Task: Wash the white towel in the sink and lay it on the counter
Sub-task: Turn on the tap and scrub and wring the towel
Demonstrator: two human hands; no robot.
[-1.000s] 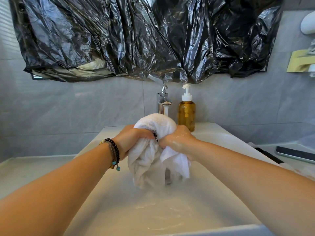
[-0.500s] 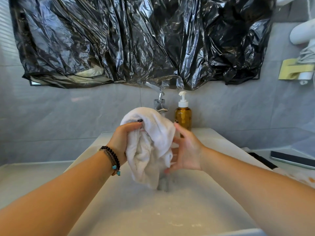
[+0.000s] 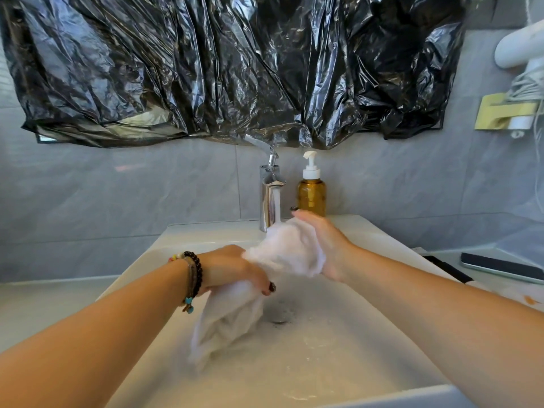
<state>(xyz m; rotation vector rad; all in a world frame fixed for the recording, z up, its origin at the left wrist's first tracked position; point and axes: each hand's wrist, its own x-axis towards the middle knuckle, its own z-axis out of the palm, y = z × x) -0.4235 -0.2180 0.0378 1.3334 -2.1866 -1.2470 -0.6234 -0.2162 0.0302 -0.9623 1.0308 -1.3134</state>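
Observation:
The wet white towel [image 3: 273, 272] hangs bunched over the white sink basin [image 3: 338, 348], its upper end under the running water from the chrome tap [image 3: 269, 198]. My left hand [image 3: 235, 269] grips the towel's middle from above, fingers curled round it, and the lower part droops toward the basin floor. My right hand [image 3: 326, 242] lies flat against the towel's upper right side with straight fingers, pressing it. The towel's edges are blurred.
An amber pump soap bottle [image 3: 311, 189] stands right of the tap on the sink's back ledge. A dark phone [image 3: 500, 266] lies on the counter [image 3: 506, 293] at right. Grey counter [image 3: 44, 307] extends left. Black plastic sheeting [image 3: 235, 69] covers the wall above.
The towel has dropped lower into the basin. My left hand moved down with it, still gripping; my right hand slid up along its right side. The tap now shows clear of the towel.

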